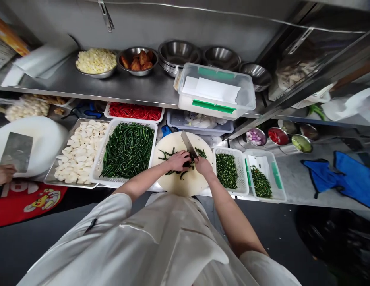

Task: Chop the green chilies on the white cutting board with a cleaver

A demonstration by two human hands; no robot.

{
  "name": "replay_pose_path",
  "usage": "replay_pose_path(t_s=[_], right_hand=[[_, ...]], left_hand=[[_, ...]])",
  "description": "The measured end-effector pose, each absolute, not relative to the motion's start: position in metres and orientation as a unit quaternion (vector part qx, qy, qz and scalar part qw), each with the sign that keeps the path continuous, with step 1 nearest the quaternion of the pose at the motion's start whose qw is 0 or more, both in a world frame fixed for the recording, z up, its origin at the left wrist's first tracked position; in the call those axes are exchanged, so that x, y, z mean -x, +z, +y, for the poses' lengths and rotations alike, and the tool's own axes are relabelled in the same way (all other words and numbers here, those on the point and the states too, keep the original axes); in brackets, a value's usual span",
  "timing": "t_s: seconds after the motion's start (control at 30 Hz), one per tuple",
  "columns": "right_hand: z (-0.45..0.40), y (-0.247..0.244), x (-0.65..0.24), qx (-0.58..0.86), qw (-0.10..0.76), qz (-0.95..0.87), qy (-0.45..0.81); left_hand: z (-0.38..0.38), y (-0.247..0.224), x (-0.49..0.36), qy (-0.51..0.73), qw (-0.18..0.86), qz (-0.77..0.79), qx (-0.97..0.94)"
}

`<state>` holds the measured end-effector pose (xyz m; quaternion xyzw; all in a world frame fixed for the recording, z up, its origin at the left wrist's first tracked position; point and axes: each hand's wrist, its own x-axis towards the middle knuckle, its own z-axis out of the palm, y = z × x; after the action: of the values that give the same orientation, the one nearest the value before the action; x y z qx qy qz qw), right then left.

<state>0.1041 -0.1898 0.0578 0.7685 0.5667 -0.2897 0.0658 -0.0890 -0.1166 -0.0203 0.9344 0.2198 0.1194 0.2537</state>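
Green chilies (200, 152), long and chopped, flank the knife (188, 143) on a round board (164, 140).

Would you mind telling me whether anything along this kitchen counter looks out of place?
The clear plastic box seems to jut past the front edge of the shelf, so it looks poorly seated. A blue cloth lies rumpled on the counter at the right.

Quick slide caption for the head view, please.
Over a round cutting board, the right hand holds a knife beside chopped green chillies, the left hand close by.
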Motion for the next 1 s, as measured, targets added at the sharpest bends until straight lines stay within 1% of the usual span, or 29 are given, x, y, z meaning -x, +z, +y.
replay_pose_path(t_s=[0.2, 0.4, 0.47, 0.53, 0.6, 0.63, 0.73, 0.83, 1.0], right_hand=[[-0.187, 0.049, -0.099, -0.766, 0.056, 0.572, -0.288], [-0.166, 0.041, -0.1, -0.749, 0.024, 0.583, -0.313], [-0.163, 0.043, -0.108, -0.745, 0.008, 0.587, -0.317], [-0.165, 0.045, -0.119, -0.739, -0.004, 0.589, -0.327], [-0.17, 0.044, -0.131, -0.736, -0.012, 0.584, -0.343], [-0.174, 0.044, -0.138, -0.736, -0.016, 0.577, -0.354], [-0.184, 0.039, -0.159, -0.738, -0.031, 0.566, -0.366], [-0.192, 0.034, -0.174, -0.735, -0.034, 0.588, -0.336], [-0.201, 0.031, -0.177, -0.727, -0.02, 0.61, -0.315]], left_hand=[[-0.12, -0.028, 0.091, 0.125, 0.273, 0.231, -0.925], [-0.117, -0.019, 0.096, 0.143, 0.253, 0.227, -0.93], [-0.112, -0.017, 0.098, 0.169, 0.234, 0.285, -0.914], [-0.11, -0.019, 0.098, 0.188, 0.213, 0.386, -0.878], [-0.116, -0.027, 0.094, 0.173, 0.197, 0.462, -0.847], [-0.123, -0.032, 0.091, 0.156, 0.192, 0.476, -0.844], [-0.152, -0.049, 0.074, 0.122, 0.167, 0.464, -0.861], [-0.17, -0.055, 0.054, 0.14, 0.135, 0.468, -0.862], [-0.153, -0.042, 0.046, 0.131, 0.144, 0.438, -0.877]])
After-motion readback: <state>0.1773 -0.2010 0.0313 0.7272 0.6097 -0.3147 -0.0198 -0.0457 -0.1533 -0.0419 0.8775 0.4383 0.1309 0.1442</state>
